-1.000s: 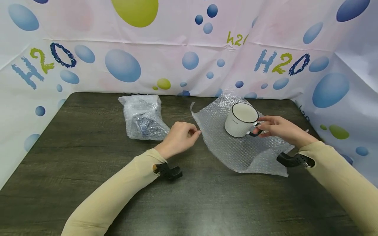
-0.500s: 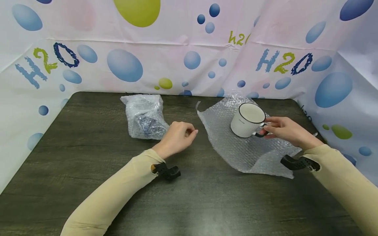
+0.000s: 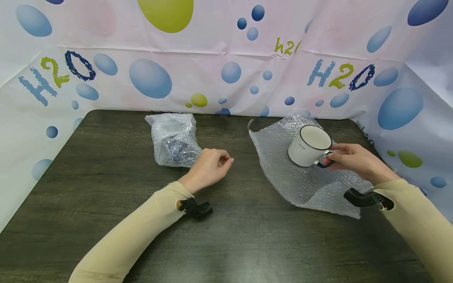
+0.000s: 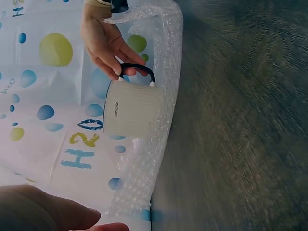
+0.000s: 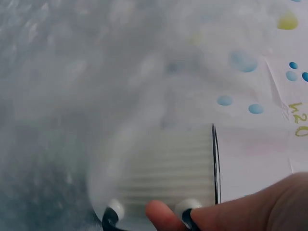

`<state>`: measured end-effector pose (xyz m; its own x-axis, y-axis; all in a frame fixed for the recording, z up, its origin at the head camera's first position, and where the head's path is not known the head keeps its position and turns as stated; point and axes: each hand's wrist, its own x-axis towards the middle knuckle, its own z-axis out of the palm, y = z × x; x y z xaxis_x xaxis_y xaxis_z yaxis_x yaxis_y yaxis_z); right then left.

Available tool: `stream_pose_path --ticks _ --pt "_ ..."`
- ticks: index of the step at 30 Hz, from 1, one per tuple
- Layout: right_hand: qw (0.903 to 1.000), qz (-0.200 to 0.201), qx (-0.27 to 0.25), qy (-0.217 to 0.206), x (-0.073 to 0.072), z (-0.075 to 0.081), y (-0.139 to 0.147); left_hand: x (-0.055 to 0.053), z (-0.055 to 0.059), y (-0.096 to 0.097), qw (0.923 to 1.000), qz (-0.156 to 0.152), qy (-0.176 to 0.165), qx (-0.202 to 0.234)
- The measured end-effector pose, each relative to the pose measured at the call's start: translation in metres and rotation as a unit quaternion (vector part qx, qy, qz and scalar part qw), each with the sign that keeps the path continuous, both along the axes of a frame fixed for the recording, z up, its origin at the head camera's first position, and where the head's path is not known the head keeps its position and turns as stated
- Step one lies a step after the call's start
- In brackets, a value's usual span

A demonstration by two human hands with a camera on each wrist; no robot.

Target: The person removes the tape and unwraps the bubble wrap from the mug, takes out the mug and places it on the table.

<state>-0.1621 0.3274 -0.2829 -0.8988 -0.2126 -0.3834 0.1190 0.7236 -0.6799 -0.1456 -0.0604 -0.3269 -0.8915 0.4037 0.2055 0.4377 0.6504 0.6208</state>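
Observation:
A white ribbed mug with a dark rim and black handle stands upright on a spread sheet of bubble wrap at the right of the table. My right hand holds the mug by its handle; in the right wrist view the thumb and a fingertip are at the handle. The word "concise" on the mug shows in the left wrist view. My left hand hovers over the table's middle, fingers loosely curled around nothing. Just behind it lies a bubble-wrapped bundle, its contents unclear.
The dark wooden table ends at a patterned curtain along the back and both sides. The wrap's far corner reaches the back edge, and a thin strip sticks up at its left corner.
The mug has moved to the right in my right hand, and the bubble wrap has slid rightward with it. My left hand has drifted slightly left, away from the wrap.

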Motion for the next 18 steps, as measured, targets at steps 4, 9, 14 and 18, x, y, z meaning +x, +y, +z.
stream_pose_path --ticks 4,9,14,18 --pt "0.9988 -0.028 -0.032 -0.023 0.003 0.0 0.004 0.002 -0.002 -0.003 0.9999 0.002 0.013 0.008" --pt "0.9949 -0.059 -0.074 -0.034 0.005 0.0 0.006 0.005 -0.001 -0.007 0.9994 0.0 0.027 0.021" --pt "0.9936 -0.071 -0.082 -0.031 0.008 0.0 0.007 0.006 0.002 -0.012 0.9988 0.007 0.041 0.026" --pt "0.9922 -0.076 -0.093 -0.03 0.01 0.001 0.007 0.008 0.005 -0.017 0.9976 0.016 0.058 0.036"
